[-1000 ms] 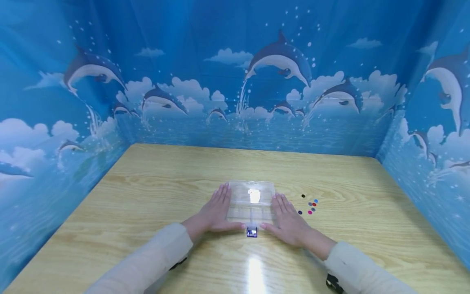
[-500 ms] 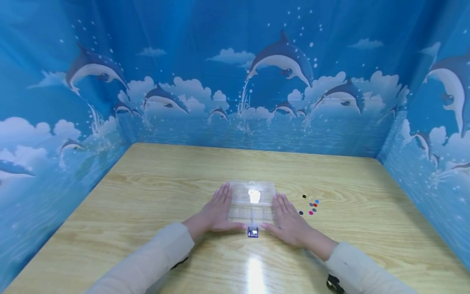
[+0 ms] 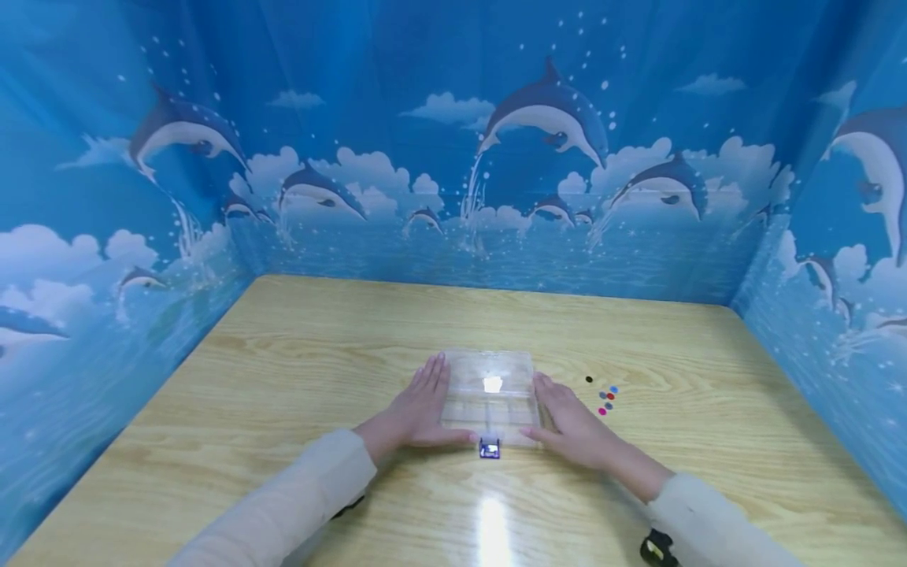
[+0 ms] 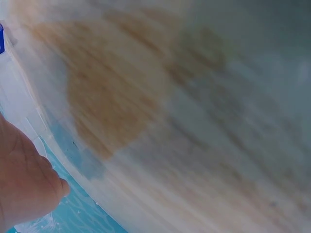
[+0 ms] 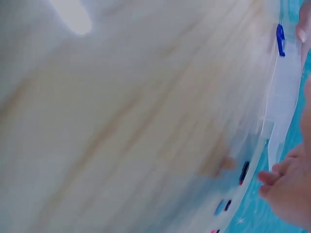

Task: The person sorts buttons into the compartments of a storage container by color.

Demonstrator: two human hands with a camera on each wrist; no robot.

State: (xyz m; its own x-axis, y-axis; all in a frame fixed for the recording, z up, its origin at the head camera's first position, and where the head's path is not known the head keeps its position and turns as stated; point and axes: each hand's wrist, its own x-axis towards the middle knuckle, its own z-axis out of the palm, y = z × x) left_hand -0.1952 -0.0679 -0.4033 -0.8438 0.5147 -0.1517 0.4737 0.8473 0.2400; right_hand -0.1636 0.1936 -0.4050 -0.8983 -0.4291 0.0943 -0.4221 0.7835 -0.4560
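Observation:
A clear plastic box (image 3: pixel 464 408) with compartments lies in the middle of the wooden table, its transparent lid (image 3: pixel 464 366) laid back on the far side. At its front edge is a small blue-purple clasp (image 3: pixel 490 449). My left hand (image 3: pixel 420 409) rests flat along the left side, fingers straight, thumb stretched along the front edge toward the clasp. On the right side my right hand (image 3: pixel 572 421) lies with extended fingers beside the box and its thumb over the front right corner. Both wrist views catch the hands only at the edge.
Several small coloured discs (image 3: pixel 611 396) lie on the table to the right of the box, near my right hand. The wooden table (image 3: pixel 333 331) is enclosed at the back and sides by a blue dolphin curtain (image 3: pixel 397 260).
My right hand has shifted a little to the right, its thumb moving away from the clasp. A dark disc near it is now hidden. My left hand stays in place.

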